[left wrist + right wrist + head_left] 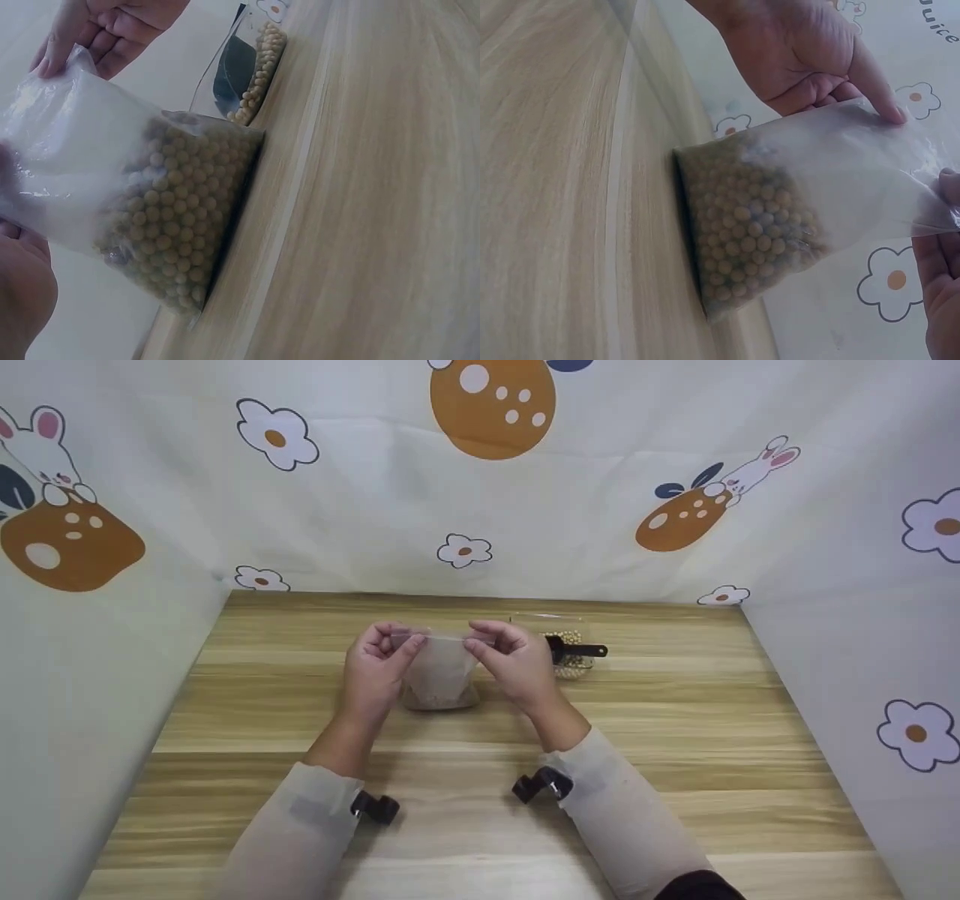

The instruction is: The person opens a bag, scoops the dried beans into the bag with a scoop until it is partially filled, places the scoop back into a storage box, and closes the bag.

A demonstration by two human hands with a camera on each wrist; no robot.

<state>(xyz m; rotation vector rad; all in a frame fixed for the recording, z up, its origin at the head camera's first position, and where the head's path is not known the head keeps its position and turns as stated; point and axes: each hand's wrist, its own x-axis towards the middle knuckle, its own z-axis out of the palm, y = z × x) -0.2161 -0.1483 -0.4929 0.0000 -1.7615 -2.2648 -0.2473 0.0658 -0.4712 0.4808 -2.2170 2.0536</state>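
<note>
A clear plastic bag [442, 671] stands upright on the wooden table, its lower part filled with round pale beans [176, 217]. My left hand [377, 664] pinches the bag's top edge at the left corner between thumb and fingers. At the opposite corner, my right hand [517, 660] pinches the same edge. The top is stretched flat between the two hands. In the right wrist view the beans [742, 232] fill the bottom of the bag, and the upper part is slack, see-through film.
Behind my right hand stands a clear container [551, 622] with more beans. A black scoop [585, 650] lies in it, handle pointing right. Patterned cloth walls [375, 510] enclose the wooden table [465, 840] at the back and sides.
</note>
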